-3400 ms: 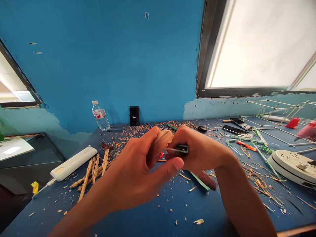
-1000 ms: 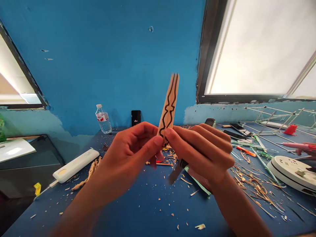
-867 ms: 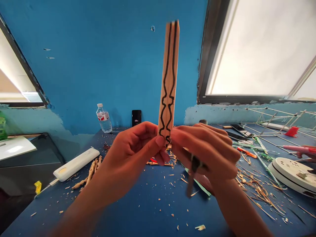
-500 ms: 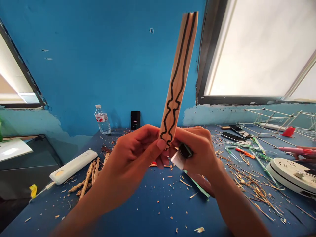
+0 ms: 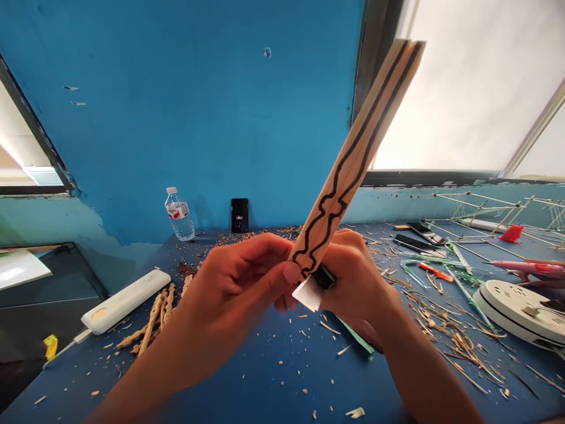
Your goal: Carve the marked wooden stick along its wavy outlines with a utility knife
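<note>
A flat wooden strip (image 5: 353,153) rises slanted to the right in front of me, with two wavy black lines drawn along it. My left hand (image 5: 251,288) pinches its lower end, thumb on the marked face. Close beside that end, my right hand (image 5: 353,271) is closed round a knife, whose broad pale blade (image 5: 309,293) and dark handle part (image 5: 324,277) show below the strip. The fingers hide most of the knife. A green strip (image 5: 357,337) shows beneath my right hand; I cannot tell whether it belongs to the knife.
Carved sticks (image 5: 156,318) and a white power bank-like bar (image 5: 126,301) lie at left. A water bottle (image 5: 180,218) and phone (image 5: 239,215) stand behind. Shavings (image 5: 459,341), an orange cutter (image 5: 435,272), a round power strip (image 5: 507,309) and another person's hand (image 5: 536,277) are right.
The wooden strip has tilted further to the right, its top swinging over toward the window. More of the knife blade shows below its lower end.
</note>
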A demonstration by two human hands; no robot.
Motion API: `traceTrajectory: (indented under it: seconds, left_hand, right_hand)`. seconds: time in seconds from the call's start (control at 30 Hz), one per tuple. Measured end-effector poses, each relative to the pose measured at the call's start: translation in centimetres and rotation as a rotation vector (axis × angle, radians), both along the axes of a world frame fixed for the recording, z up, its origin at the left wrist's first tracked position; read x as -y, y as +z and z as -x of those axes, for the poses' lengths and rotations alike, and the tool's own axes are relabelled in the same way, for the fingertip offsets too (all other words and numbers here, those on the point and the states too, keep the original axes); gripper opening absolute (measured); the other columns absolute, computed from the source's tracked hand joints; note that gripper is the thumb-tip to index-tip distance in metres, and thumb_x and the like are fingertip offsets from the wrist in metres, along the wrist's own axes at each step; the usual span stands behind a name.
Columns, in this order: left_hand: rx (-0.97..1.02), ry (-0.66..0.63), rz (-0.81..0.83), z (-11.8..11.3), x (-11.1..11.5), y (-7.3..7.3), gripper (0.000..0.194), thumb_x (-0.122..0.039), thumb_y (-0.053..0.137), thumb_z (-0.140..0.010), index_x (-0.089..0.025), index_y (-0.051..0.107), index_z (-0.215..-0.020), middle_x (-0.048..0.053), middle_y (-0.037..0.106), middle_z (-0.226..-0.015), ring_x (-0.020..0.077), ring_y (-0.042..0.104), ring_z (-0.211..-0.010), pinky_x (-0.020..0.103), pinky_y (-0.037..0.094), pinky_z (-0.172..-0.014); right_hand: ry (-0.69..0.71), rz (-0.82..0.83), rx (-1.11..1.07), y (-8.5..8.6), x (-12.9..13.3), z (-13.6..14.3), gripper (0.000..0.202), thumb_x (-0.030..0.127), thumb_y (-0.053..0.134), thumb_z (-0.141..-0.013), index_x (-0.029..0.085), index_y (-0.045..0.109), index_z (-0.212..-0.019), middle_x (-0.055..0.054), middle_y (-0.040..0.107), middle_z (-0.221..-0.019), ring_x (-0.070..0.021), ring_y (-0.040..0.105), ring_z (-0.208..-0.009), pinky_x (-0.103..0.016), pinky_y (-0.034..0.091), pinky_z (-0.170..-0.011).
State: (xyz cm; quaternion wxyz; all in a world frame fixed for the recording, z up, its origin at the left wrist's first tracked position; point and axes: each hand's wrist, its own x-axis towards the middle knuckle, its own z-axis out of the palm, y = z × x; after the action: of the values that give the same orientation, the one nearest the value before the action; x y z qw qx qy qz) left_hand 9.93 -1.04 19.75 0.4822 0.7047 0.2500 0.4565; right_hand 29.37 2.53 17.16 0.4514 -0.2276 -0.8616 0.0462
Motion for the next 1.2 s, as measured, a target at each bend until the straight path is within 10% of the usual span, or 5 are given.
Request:
traceTrajectory:
  seconds: [0.37,0.67,1.0,1.2]
  left_hand:
    - [-0.018,0.074,0.085,0.0,0.0,-0.1,0.020,-0.013,0.073,-0.088,-0.028,0.082,-0.097,-0.004,0.071,-0.065,0.0089,0.063,-0.058,0.013,0.052,-0.056]
    - [-0.008,0.113,0.086,-0.3,0.0,-0.1,0.014,-0.009,0.075,-0.086,-0.022,0.080,-0.086,-0.004,0.069,-0.061,0.0089,0.062,-0.056,0.013,0.052,-0.055]
    - [0.341,0.130,0.013,-0.2,-2.4,-0.5,0.003,-0.025,0.079,-0.088,-0.025,0.076,-0.086,-0.003,0.079,-0.078,0.0107,0.074,-0.071,0.017,0.061,-0.067]
    - [0.433,0.118,-0.014,-1.5,-4.9,-2.5,0.010,-0.029,0.089,-0.076,-0.026,0.080,-0.078,-0.004,0.080,-0.080,0.0116,0.074,-0.075,0.022,0.061,-0.073]
  right_hand:
    - [-0.038,0.203,0.009,0.7,0.6,0.6,0.012,0.012,0.067,-0.082,0.022,0.071,-0.078,0.006,0.065,-0.069,-0.0096,0.057,-0.063,-0.023,0.037,-0.061]
    - [-0.228,0.065,-0.035,0.2,-0.3,1.1,0.015,0.007,0.060,-0.076,0.020,0.060,-0.070,0.006,0.061,-0.062,-0.0082,0.050,-0.055,-0.022,0.030,-0.054]
    - [0.111,0.058,-0.242,0.1,-1.4,0.2,0.025,0.006,0.068,-0.074,0.021,0.048,-0.070,0.011,0.044,-0.059,-0.0048,0.034,-0.051,-0.019,0.029,-0.048]
    - [0.197,0.176,-0.459,0.2,-0.8,1.5,0.029,0.020,0.076,-0.086,0.022,0.067,-0.113,0.010,0.052,-0.066,-0.0050,0.038,-0.049,-0.019,0.033,-0.045]
